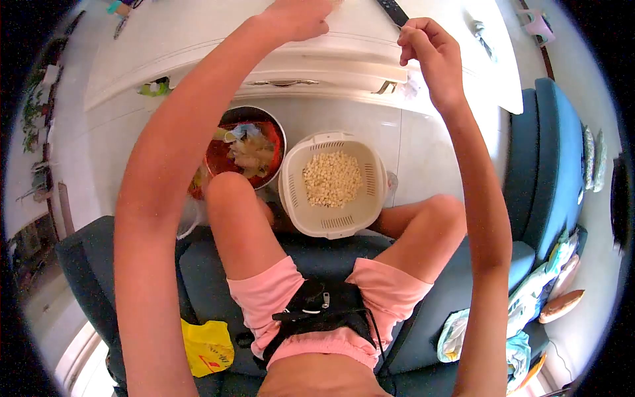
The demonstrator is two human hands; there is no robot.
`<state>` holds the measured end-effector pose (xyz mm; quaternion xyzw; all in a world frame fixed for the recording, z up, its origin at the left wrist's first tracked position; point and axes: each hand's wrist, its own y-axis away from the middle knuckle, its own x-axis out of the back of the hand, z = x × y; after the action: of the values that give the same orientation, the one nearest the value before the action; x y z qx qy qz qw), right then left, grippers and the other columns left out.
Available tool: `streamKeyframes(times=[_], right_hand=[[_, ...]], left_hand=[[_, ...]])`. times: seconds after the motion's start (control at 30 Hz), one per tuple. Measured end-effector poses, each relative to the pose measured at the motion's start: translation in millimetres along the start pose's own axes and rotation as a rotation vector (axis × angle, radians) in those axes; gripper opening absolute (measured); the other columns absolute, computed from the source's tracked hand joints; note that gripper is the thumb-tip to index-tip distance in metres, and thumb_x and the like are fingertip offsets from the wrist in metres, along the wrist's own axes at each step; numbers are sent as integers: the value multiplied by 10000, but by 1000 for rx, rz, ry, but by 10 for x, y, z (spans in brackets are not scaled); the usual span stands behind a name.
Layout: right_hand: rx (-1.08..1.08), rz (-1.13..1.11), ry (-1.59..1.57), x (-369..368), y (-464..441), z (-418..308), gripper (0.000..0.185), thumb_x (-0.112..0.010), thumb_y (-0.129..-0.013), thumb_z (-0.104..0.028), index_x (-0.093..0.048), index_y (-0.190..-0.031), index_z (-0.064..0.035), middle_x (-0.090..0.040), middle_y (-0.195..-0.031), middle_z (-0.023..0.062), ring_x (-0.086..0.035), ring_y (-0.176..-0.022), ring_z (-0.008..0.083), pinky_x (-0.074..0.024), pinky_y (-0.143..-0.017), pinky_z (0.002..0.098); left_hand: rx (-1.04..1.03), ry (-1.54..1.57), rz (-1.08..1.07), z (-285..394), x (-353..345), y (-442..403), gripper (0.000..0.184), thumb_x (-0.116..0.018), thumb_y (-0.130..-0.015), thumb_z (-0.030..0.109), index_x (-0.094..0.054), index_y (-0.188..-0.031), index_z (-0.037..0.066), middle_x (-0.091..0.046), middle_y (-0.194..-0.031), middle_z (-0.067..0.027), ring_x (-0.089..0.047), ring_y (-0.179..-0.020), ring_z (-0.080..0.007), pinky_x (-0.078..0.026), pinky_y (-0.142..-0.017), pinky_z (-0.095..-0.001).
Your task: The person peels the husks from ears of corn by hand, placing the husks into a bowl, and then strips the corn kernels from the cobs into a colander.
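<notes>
My left hand (297, 18) is over the white table at the top edge of the view, its fingers curled and partly cut off. A small pale bit shows by its fingertips, too little to name. My right hand (433, 58) is raised above the table's front edge, thumb and fingers pinched together. Whatever is in that pinch, if anything, is too small to make out. Close to its fingertips lies a black remote control (393, 10). Below both hands, between my knees, a cream plastic colander basket (303, 221) holds a heap of small pale kernels (331, 178).
Left of the basket stands a round bin (283, 142) with a red lining and scraps inside. The white table (198, 49) has a drawer facing me. I sit on a dark blue sofa (205, 271), with a yellow bag (208, 347) at left and several plastic packages at right.
</notes>
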<state>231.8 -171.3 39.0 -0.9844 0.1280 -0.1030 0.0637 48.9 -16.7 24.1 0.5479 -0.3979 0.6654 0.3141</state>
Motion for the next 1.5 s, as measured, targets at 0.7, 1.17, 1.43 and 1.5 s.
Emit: streamKeyframes(times=[0.7, 1.17, 1.43, 1.5], right_hand=[[74, -656, 412, -1935, 343, 441, 179, -596, -820, -175, -639, -856, -5, -613, -682, 54, -561, -658, 123, -487, -627, 301], [-254, -828, 1126, -2961, 847, 1433, 225, -653, -751, -260, -701, -863, -72, -652, -872, 207, -623, -833, 394, -510, -748, 461], [-347, -883, 1273, -3144, 892, 1341, 383, -636, -814, -395, -690, -896, -25, -679, -921, 189, -656, -901, 358, -537, -758, 442], [-283, -830, 1209, -3112, 924, 1486, 374, -626, -819, -379, -677, -910, -20, -673, -940, 199, -652, -907, 365, -532, -767, 457]], left_hand=[[590, 626, -9, -404, -221, 3105, 214, -585, -863, 217, -610, -875, 5, -562, -813, -93, -545, -752, -240, -453, -704, -322], [791, 732, -227, -128, -1522, 3479, 202, -579, -821, 263, -703, -835, 104, -658, -910, -152, -633, -872, -325, -490, -748, -454], [711, 886, -165, 70, -1818, 3514, 513, -373, -967, 443, -649, -806, 41, -650, -825, -210, -613, -831, -424, -473, -755, -497], [843, 907, -191, 97, -1759, 3505, 512, -383, -961, 448, -644, -796, 39, -640, -797, -214, -613, -821, -421, -469, -766, -502]])
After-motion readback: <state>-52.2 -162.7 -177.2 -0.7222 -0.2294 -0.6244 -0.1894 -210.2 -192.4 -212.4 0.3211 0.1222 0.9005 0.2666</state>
